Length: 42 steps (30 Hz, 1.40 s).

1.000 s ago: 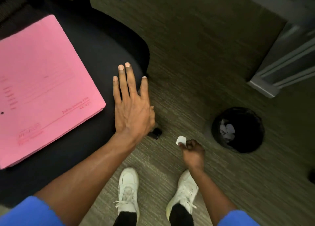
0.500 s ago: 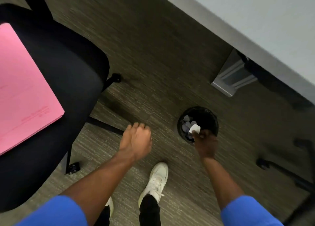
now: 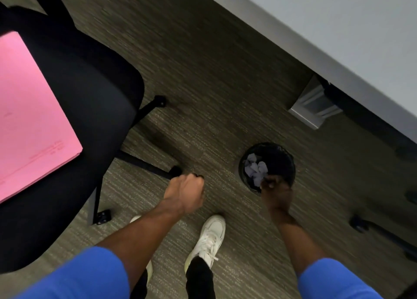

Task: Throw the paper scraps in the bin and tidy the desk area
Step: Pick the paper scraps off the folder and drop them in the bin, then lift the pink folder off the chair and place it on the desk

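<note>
Right hand over bin rim on floor, fingers curled, contents unclear: placed for drop. Scraps inside bin. Left hand loose fist, apparently empty, idle.

You're looking at a dim, soft frame with mild motion blur throughout. The tabletop at upper right is the brightest area, pale and evenly lit, and it casts a deep shadow underneath. Your right hand sits in shade over the dark bin, its fingers hard to separate. The pink folder looks saturated, its print smeared. Straight edges bend toward the corners.
</note>
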Motion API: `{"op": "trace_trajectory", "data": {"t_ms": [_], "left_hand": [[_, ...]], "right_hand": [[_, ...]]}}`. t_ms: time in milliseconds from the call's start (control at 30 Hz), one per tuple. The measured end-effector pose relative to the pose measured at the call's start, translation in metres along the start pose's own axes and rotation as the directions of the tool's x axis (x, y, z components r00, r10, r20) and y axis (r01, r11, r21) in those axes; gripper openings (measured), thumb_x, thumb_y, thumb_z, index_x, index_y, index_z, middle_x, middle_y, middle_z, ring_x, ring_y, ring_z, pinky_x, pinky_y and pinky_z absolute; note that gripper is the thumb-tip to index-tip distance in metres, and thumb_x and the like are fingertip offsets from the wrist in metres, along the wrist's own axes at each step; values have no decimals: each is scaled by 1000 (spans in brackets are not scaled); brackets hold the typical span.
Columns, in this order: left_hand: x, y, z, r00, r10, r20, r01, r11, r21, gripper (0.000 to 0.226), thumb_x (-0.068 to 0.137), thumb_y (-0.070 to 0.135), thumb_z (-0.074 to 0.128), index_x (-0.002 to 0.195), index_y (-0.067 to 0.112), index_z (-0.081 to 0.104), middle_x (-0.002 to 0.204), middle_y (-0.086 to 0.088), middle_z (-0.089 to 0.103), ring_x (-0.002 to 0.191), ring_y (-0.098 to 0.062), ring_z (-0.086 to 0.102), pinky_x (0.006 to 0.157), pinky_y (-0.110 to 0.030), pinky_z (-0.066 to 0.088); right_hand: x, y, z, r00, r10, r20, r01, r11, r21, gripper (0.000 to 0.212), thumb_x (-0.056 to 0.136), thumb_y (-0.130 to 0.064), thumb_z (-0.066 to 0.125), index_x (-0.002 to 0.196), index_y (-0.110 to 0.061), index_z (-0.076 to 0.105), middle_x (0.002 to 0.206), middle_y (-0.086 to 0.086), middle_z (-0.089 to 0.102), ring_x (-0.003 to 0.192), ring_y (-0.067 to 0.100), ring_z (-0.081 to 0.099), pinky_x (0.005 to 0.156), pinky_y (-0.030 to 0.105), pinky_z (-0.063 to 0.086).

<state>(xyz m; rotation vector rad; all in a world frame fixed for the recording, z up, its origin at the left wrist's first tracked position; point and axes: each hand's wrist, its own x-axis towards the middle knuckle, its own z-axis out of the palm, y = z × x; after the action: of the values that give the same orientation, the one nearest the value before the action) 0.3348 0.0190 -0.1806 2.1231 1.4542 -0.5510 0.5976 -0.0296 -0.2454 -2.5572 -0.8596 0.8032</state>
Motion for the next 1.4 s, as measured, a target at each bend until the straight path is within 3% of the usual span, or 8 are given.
{"op": "trace_trajectory", "data": {"t_ms": [200,467,600,833,967,1100,1267,1400], "left_hand": [[-15,-11,-10,1000,4,13,-3,999,-53,33,101,36,61,127,16,66,122,-10,72,112,-30,72,94,-44,61],[-57,-58,-63,985,-66,-159,37,984,-175,25,101,37,55,114,18,65,116,-5,72,108,-30,72,90,-42,56],[-82,-96,-90,960,-140,-242,82,969,-232,27,98,43,52,108,22,66,115,1,73,108,-27,73,87,-42,57],[-136,-162,-131,882,-399,-250,167,760,-628,20,93,44,64,95,26,73,92,9,78,90,-18,74,80,-39,59],[-168,-211,-142,770,-569,-290,207,651,-730,22,91,43,64,90,24,76,84,10,79,79,-17,72,77,-38,60],[-192,-266,-140,529,-788,-316,319,530,-786,24,95,44,68,83,24,72,77,9,75,75,-20,71,69,-36,58],[-211,-322,-128,265,-952,-152,435,259,-863,21,95,41,67,76,30,66,85,-1,77,81,-30,74,76,-41,63],[-217,-343,-116,230,-963,-141,483,238,-843,18,93,35,69,82,22,71,103,-6,72,88,-31,72,79,-46,63]], "right_hand": [[-27,-20,4,990,-115,88,122,990,-78,8,94,-12,71,97,-6,75,98,20,77,97,41,72,86,45,53],[-81,-111,-1,960,-253,117,240,964,114,9,91,0,73,98,-4,77,87,8,74,87,16,64,78,8,41],[-105,-175,6,963,-155,219,140,987,82,20,96,-21,72,98,-2,77,82,15,71,89,34,71,75,35,48],[-165,-298,25,850,-504,156,470,857,211,4,89,-25,78,89,-25,74,70,-12,70,70,11,67,72,29,49],[-204,-352,54,773,-599,210,545,795,265,5,89,-30,77,90,-27,73,74,-14,71,73,6,68,75,34,58],[-241,-384,89,675,-696,247,659,718,223,13,90,-39,73,99,-31,69,93,-13,69,85,9,68,80,41,60],[-271,-403,123,605,-756,251,765,639,81,44,90,-48,71,128,-30,60,118,-5,58,107,16,63,81,39,57],[-279,-409,134,626,-716,310,759,651,-29,59,90,-48,70,142,-23,54,127,4,57,122,24,55,91,45,53]]}}
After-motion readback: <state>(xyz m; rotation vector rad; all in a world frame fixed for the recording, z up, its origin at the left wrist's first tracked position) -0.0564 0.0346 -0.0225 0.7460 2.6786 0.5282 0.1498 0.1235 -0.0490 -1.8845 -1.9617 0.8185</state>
